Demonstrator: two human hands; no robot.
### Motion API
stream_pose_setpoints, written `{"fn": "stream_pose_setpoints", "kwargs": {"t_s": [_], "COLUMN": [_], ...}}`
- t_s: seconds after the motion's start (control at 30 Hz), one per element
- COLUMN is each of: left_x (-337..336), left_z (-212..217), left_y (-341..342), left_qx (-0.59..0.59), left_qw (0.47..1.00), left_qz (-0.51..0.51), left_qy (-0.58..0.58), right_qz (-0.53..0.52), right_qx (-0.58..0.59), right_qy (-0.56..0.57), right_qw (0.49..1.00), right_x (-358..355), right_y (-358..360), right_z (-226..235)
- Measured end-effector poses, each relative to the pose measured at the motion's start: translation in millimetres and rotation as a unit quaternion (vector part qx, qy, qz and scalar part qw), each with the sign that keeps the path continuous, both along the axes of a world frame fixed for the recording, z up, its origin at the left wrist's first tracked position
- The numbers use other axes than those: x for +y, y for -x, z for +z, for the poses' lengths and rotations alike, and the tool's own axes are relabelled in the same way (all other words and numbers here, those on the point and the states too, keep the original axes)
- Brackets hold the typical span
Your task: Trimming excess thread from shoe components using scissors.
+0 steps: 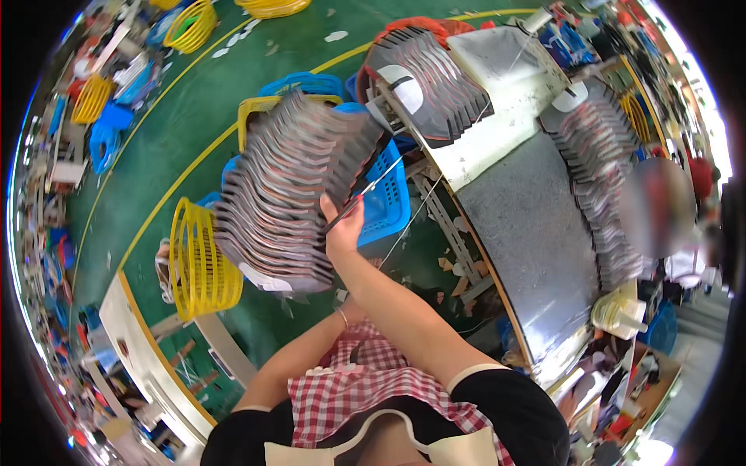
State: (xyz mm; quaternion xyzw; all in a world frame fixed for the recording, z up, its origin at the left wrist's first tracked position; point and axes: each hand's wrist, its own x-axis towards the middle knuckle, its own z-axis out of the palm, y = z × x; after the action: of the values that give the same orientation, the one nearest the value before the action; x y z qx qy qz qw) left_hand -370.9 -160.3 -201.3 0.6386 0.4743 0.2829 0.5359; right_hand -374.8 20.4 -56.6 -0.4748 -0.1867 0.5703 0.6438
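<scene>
Apron: red-and-white checked cloth (350,392) nearest the eye, black sleeves (509,408) at its sides
Left hand: mostly hidden behind the right forearm (388,291), so whether it is spread or pinching I cannot tell; a bracelet (340,314) shows at the wrist
Right hand: thumb and fingers (345,227) bent in around a dark slim thing (339,220) at the edge of the stack; what that thing is I cannot tell
Stack: many dark curved pieces (284,186) pressed face to face in a tilted row, just beyond the hands and left of the worktop, a pale piece (266,279) at its near end
Baskets: a yellow one (206,260) just left of the stack; a blue one (388,206) partly covered by it; another yellow one (247,116) behind
In the way: a thin pale cord (423,203) slants over the gap and the worktop
Worktop: dark mat (528,225) near, scuffed pale surface (474,151) beyond, wood-coloured edge on the left
On it: a second stack (447,89) at the far left corner, a third (594,175) along the right
Floor: green (287,58), with yellow lines (340,57) and pale scraps (336,36)
Far room: a yellow basket (92,99) beside blue tubs (105,146), then clutter bending along the rim
</scene>
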Motion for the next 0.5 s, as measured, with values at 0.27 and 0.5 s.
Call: {"fn": "stream_pose_setpoints", "kwargs": {"t_s": [0.27, 0.5], "left_x": [27.7, 93.2], "left_z": [45.9, 61.7], "left_y": [3.0, 16.6], "left_qx": [0.097, 0.051], "left_qw": [0.96, 0.967], "left_qz": [-0.242, -0.237], "left_qy": [0.098, -0.074], "right_qz": [0.086, 0.289], "right_qx": [-0.336, -0.321], "right_qy": [0.2, 0.112], "right_qw": [0.916, 0.895], "right_x": [-16.5, -50.7], "right_y": [-61.5, -130.2], "right_z": [-114.8, 19.8]}}
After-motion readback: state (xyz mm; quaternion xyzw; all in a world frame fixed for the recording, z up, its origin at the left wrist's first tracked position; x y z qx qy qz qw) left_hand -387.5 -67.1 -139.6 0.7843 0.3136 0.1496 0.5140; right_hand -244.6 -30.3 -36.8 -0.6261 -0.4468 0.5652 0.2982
